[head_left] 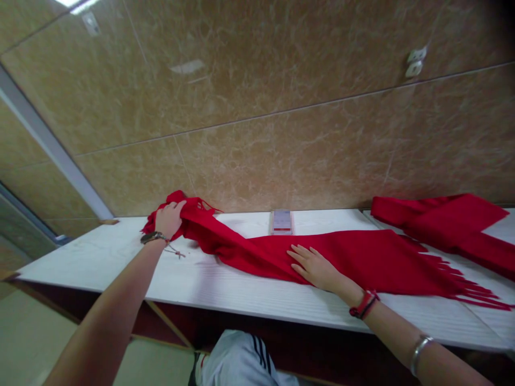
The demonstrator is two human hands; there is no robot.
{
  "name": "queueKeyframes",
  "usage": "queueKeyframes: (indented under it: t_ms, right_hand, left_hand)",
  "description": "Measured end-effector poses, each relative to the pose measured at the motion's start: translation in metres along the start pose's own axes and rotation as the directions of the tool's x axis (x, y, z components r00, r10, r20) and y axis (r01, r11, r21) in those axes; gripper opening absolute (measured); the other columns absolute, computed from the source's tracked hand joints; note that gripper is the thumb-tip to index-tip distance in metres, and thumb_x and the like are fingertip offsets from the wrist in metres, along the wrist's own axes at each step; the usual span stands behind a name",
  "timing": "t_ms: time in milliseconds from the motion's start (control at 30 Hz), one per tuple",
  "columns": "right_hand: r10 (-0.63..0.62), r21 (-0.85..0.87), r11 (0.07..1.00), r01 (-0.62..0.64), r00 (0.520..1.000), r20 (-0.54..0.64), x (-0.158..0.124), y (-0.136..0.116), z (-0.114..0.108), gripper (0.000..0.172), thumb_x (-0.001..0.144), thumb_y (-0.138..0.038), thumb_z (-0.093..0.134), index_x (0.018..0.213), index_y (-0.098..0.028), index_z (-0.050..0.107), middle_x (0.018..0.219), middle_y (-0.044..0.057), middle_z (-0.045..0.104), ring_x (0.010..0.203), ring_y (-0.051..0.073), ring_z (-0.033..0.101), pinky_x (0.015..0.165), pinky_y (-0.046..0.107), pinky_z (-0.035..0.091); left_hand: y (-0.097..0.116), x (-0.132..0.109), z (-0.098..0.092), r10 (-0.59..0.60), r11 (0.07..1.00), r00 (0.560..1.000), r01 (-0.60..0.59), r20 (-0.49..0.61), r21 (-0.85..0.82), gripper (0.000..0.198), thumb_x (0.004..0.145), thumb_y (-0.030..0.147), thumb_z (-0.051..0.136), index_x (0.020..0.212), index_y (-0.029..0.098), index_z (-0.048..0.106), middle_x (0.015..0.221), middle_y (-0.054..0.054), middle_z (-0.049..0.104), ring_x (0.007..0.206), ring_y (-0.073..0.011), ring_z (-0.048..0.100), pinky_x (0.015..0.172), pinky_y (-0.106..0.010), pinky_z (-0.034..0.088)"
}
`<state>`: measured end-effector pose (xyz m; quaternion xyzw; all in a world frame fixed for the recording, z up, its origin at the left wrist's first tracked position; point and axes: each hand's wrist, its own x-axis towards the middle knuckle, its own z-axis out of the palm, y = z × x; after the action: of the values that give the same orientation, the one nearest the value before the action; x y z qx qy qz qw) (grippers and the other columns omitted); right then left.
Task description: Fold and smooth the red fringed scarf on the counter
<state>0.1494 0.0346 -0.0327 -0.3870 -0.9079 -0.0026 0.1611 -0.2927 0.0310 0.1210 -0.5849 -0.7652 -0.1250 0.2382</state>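
A long red scarf [354, 257] with fringed ends stretches along the white tabletop [241, 292]. Its right part lies flat, while the left part is twisted and bunched. My left hand [169, 219] is closed around the bunched left end, its fingertips partly hidden in the folds. Spread flat on the middle of the scarf rests my right hand [316, 267], palm down with the fingers apart. Just behind the scarf, against the wall, is a small flat rectangular thing [282, 222] with a pale face and a red strip; its kind is unclear.
Another red cloth [438, 220], folded over itself, lies at the right end of the table. A tan marbled wall [281, 134] rises directly behind, with white sockets [416, 61] on it. My knee [241, 356] is below the table's front edge.
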Motion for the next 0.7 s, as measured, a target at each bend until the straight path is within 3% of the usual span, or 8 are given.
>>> queueKeyframes:
  t_ms: [67,167,333,400,433,533,633,700]
  right_hand:
    - [0.002,-0.002,1.0,-0.002,1.0,-0.004,0.0,0.0,0.001,0.047,0.09,-0.039,0.028,0.13,-0.02,0.043,0.138,0.009,0.038,0.126,0.024,0.033,0.102,0.044,0.026]
    - [0.002,-0.005,1.0,-0.002,1.0,0.004,0.0,0.0,0.0,0.047,0.09,-0.038,0.027,0.13,-0.02,0.044,0.137,0.009,0.039,0.126,0.024,0.033,0.102,0.044,0.026]
    - [-0.002,-0.027,1.0,0.002,1.0,0.018,-0.001,-0.001,-0.002,0.047,0.089,-0.036,0.028,0.13,-0.019,0.044,0.137,0.01,0.039,0.126,0.023,0.033,0.102,0.046,0.027]
    - [-0.012,-0.029,1.0,0.012,1.0,0.013,-0.001,-0.001,-0.003,0.046,0.09,-0.036,0.027,0.129,-0.019,0.044,0.137,0.01,0.04,0.125,0.023,0.034,0.102,0.046,0.026]
    - [-0.014,-0.028,1.0,0.014,1.0,0.014,-0.001,-0.001,-0.003,0.046,0.09,-0.037,0.027,0.129,-0.019,0.044,0.137,0.01,0.04,0.125,0.023,0.034,0.102,0.045,0.026]
    - [-0.012,-0.018,1.0,0.012,1.0,0.023,-0.001,0.0,-0.004,0.047,0.09,-0.038,0.028,0.129,-0.019,0.044,0.137,0.01,0.04,0.126,0.023,0.033,0.103,0.044,0.025]
    - [-0.01,-0.014,1.0,0.01,0.999,0.034,-0.001,-0.001,-0.005,0.047,0.09,-0.039,0.028,0.13,-0.018,0.043,0.137,0.01,0.039,0.127,0.022,0.033,0.103,0.044,0.025]
    - [-0.005,-0.013,1.0,0.006,0.999,0.04,0.0,-0.001,-0.007,0.048,0.09,-0.039,0.028,0.13,-0.017,0.043,0.137,0.01,0.039,0.127,0.022,0.032,0.103,0.044,0.026]
  left_hand:
    - [-0.011,-0.014,0.011,0.047,0.983,0.986,-0.074,0.158,0.171,0.042,0.074,0.005,0.043,0.113,0.016,0.055,0.11,-0.013,0.055,0.105,-0.0302,0.049,0.089,-0.045,0.037]
    - [-0.017,-0.036,0.029,0.056,0.974,0.972,-0.103,0.227,0.202,0.03,0.074,0.006,0.048,0.101,0.012,0.06,0.109,-0.013,0.055,0.102,-0.0303,0.05,0.086,-0.045,0.038]
    - [0.0,-0.051,0.043,0.106,0.978,0.976,-0.137,0.19,0.16,0.044,0.083,0.023,0.047,0.127,0.018,0.043,0.138,-0.015,0.031,0.124,-0.0338,0.028,0.093,-0.051,0.032]
    - [0.016,-0.057,0.04,0.241,0.964,0.942,-0.261,0.234,0.058,0.05,0.081,0.021,0.048,0.13,0.019,0.039,0.14,-0.014,0.028,0.127,-0.0322,0.024,0.096,-0.05,0.03]
    - [0.026,-0.062,0.037,0.347,0.935,0.9,-0.353,0.264,-0.026,0.053,0.079,0.019,0.049,0.131,0.019,0.038,0.139,-0.014,0.029,0.127,-0.0303,0.025,0.099,-0.047,0.029]
    - [0.064,-0.084,0.025,0.672,0.738,0.698,-0.606,0.248,-0.296,0.055,0.081,0.024,0.05,0.133,0.02,0.035,0.138,-0.01,0.032,0.125,-0.0227,0.032,0.101,-0.035,0.03]
    - [0.101,-0.106,0.02,0.817,0.574,0.546,-0.742,0.184,-0.345,0.057,0.08,0.033,0.055,0.132,0.023,0.036,0.133,-0.008,0.041,0.119,-0.0217,0.04,0.098,-0.032,0.034]
    - [0.119,-0.114,0.022,0.846,0.533,0.495,-0.799,0.199,-0.279,0.046,0.083,0.022,0.049,0.128,0.023,0.042,0.121,-0.006,0.052,0.106,-0.0188,0.051,0.089,-0.029,0.041]
